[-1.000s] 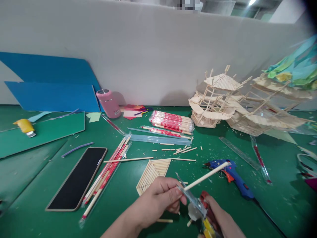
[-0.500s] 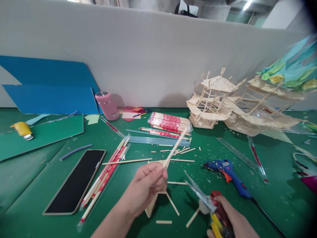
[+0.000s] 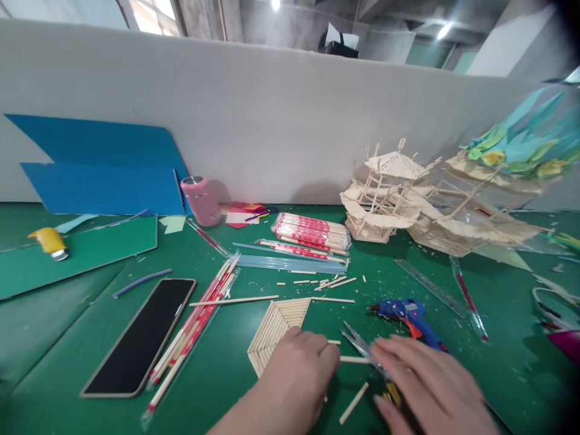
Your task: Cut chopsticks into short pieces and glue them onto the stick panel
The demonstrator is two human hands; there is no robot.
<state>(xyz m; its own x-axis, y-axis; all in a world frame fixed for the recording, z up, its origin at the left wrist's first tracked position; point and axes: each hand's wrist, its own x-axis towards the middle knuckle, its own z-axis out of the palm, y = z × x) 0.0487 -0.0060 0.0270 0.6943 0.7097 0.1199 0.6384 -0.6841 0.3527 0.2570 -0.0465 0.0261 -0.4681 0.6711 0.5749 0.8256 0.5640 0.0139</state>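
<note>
My left hand lies knuckles up on the green mat, right beside a triangular panel of glued wooden sticks. Its fingertips pinch the end of a thin wooden stick that lies flat and points right. My right hand is blurred, with its fingers stretched over a pair of scissors. The blades stick out to the left and a yellow handle shows under the palm. I cannot see whether it grips them. A short cut stick lies between the hands.
A blue glue gun lies just behind my right hand, with a clear ruler beyond it. A phone and wrapped chopsticks lie left. Stick pagoda models, a chopstick pack and a pink cup stand at the back.
My left hand has come down from holding a long stick up in the air to the mat. My right hand has lowered the scissors and flattened over them.
</note>
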